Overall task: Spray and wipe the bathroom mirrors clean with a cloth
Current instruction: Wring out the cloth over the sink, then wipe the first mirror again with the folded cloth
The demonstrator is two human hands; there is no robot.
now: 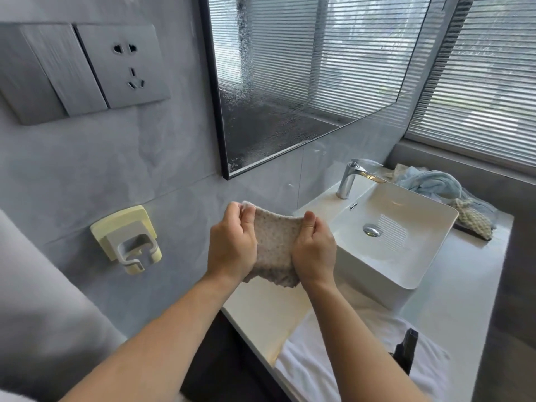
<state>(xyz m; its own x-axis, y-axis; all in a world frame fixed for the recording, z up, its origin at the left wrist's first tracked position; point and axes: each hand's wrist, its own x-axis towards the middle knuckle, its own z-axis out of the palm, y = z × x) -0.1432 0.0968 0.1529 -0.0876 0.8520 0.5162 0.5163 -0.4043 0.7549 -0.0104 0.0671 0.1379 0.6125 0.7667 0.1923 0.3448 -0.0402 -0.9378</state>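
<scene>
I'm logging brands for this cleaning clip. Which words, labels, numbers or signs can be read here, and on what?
No text can be read anywhere in this view.
Wall socket: plain plate, no marking shows.
Tap: no brand shows.
Dark sprayer top: no label in view.
Cloth: no tag shows.

- The side edges of the cloth are hidden under the left hand and right hand pinching it.
- Above the grip, the mirror is cut off by the top edge.
- Below and right of the grip, a dark object is partly hidden behind the right forearm; what it is cannot be told.
</scene>
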